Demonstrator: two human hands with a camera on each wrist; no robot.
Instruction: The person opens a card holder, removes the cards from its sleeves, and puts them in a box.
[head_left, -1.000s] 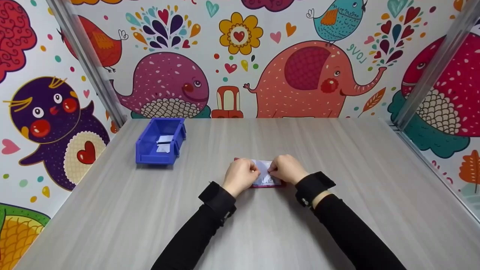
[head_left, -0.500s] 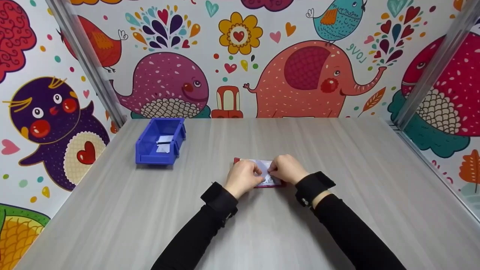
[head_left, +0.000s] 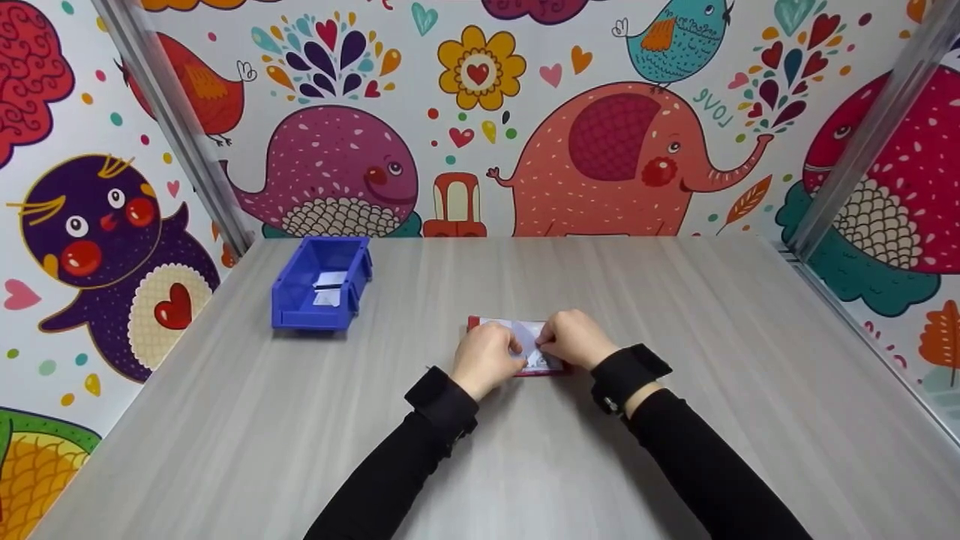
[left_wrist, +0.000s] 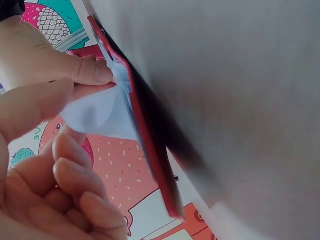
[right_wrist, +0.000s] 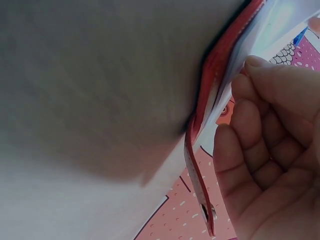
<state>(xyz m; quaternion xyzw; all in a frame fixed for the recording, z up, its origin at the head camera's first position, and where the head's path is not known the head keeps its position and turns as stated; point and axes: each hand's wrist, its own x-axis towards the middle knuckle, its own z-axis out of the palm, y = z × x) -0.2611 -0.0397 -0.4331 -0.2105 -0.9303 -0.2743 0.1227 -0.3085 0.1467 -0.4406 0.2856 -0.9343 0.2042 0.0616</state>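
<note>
The grip of the left hand (head_left: 486, 358) pinches a thin sheet, and the grip of the right hand (head_left: 576, 339) is a pinch at the pages of a red card holder (head_left: 538, 363). In the head view the card holder lies near the middle of the worktop (head_left: 480, 480), pale pages upward, the hands over its two ends. Each wrist wears a black strap. Well apart on the left sits a blue bin (head_left: 310, 318) with white cards (head_left: 327, 295) inside; a cartoon mural (head_left: 600, 165) covers the back wall.

In the left wrist view, the translucent sheet (left_wrist: 102, 115) stands out from the card holder — its free corner at the left thumb and forefinger, the other fingers curled below. The right thumb meets the pages further along.

In the right wrist view, the right thumb and forefinger press together at the page edges, though which layer they hold cannot be told. A red closure strap (right_wrist: 196, 180) with a metal snap (right_wrist: 213, 212) hangs off the end — beside the curled fingers.
</note>
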